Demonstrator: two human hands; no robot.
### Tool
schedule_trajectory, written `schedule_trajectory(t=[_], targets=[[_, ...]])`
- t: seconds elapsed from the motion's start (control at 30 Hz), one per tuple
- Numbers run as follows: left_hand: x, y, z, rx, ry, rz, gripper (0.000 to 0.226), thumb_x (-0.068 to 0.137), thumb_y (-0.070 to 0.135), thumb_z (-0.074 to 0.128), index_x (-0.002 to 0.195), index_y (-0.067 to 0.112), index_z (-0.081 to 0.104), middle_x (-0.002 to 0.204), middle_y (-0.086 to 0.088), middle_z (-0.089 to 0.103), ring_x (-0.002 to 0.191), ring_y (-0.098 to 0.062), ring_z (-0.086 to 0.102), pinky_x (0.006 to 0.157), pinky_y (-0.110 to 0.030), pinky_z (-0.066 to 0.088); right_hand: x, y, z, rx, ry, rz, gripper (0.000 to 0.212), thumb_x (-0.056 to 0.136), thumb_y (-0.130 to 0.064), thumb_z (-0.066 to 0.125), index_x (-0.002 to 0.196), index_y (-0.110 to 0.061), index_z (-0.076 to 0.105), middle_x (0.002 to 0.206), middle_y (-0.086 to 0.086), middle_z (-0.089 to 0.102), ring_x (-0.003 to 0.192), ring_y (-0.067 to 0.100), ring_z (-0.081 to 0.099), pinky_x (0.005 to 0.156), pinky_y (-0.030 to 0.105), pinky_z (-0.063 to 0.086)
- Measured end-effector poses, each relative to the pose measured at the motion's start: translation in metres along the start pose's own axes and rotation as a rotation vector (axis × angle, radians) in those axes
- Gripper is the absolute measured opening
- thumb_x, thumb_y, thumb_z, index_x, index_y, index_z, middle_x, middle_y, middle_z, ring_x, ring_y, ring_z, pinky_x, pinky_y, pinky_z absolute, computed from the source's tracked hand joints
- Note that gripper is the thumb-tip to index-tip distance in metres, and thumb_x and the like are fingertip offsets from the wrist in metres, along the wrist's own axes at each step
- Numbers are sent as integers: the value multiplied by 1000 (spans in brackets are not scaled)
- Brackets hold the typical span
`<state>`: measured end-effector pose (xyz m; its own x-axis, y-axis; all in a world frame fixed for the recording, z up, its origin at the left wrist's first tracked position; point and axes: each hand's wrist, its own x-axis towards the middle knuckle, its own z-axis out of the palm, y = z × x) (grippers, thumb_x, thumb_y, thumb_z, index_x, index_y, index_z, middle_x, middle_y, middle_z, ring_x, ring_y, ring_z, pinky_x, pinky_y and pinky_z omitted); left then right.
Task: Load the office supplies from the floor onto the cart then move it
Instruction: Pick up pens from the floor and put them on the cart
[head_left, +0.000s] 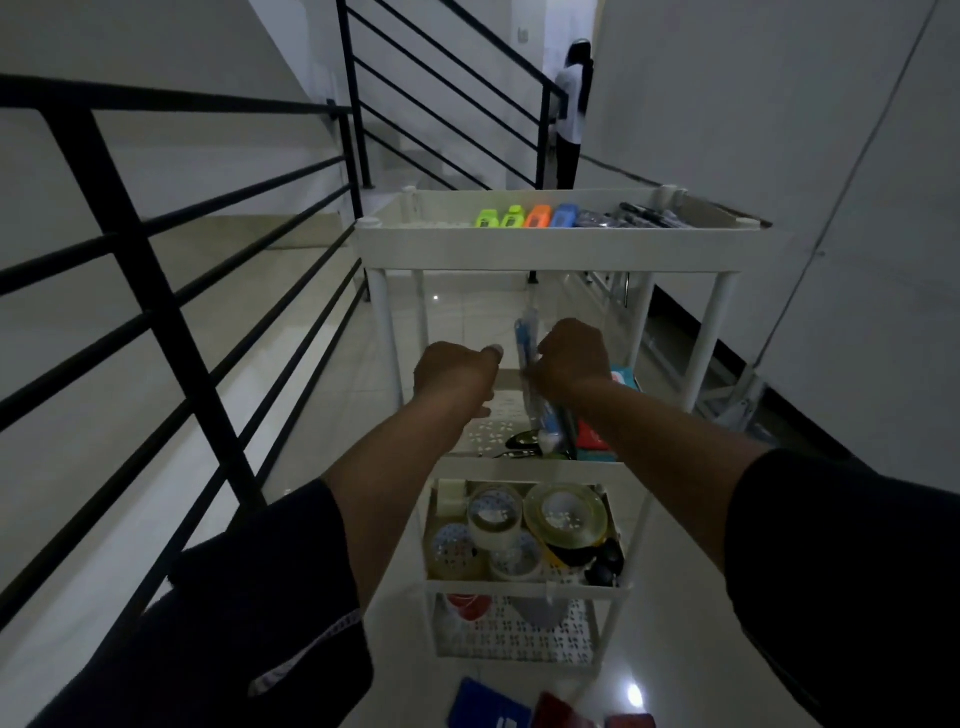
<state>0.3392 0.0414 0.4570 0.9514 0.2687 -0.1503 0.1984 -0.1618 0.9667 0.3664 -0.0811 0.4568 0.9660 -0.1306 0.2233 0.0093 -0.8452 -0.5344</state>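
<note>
Over the cart's (550, 249) second shelf, the right hand (571, 358) grips a clear pen pack (527, 358), while the left hand (454, 369), just left of it, curls empty.

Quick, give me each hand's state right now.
Left hand: fingers curled, nothing visibly held.
Right hand: gripping a clear pack of pens over the cart.

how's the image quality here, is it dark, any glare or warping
Head view: dim and underexposed, so the dark sleeves lose detail; a bright glare spot sits on the glossy floor near the bottom edge; wide-angle warping bends the black railing and tilts the white cart; the right hand and its clear packet look soft, and the distant person is hazy.
</note>
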Motion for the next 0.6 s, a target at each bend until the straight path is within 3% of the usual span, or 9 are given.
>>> schedule_trajectory(t=[0.07,0.17,0.33,0.4,0.6], targets=[[-7,-5,-14,-49,-72,-23,36,88,32,67,102,-1,66,97,-14,69,77,-21,67,72,-39,62,2,-1,-5,-47,-30,15,34,84,-19,72,108,-1,56,110,14,61,101,25,60,82,28,43],[-14,-11,-32,-70,-87,-26,25,92,30,62,87,5,63,91,-12,65,73,-22,63,73,-40,61,3,-3,-6,-91,-69,20,30,87,-17,67,108,2,57,110,16,62,103,27,61,75,26,40],[-19,-17,-47,-81,-120,-52,25,92,30,60,91,6,64,88,-11,65,71,-22,62,74,-41,60,-2,-6,13,-190,-104,-33,11,80,-11,67,84,-9,57,98,15,67,76,24,55,67,28,42],[-24,-18,-46,-77,-156,-59,23,92,28,59,94,5,64,88,-11,64,70,-22,62,70,-38,59,-4,-6,22,-206,-99,-45,15,79,-12,68,77,-12,53,92,14,66,72,24,53,65,28,42],[-30,-18,-38,-96,-189,-69,31,93,26,57,110,0,62,88,-12,62,70,-22,60,63,-34,58,-9,1,35,-263,-15,-93,12,80,-17,68,88,-8,64,84,11,62,70,24,53,64,28,42]])
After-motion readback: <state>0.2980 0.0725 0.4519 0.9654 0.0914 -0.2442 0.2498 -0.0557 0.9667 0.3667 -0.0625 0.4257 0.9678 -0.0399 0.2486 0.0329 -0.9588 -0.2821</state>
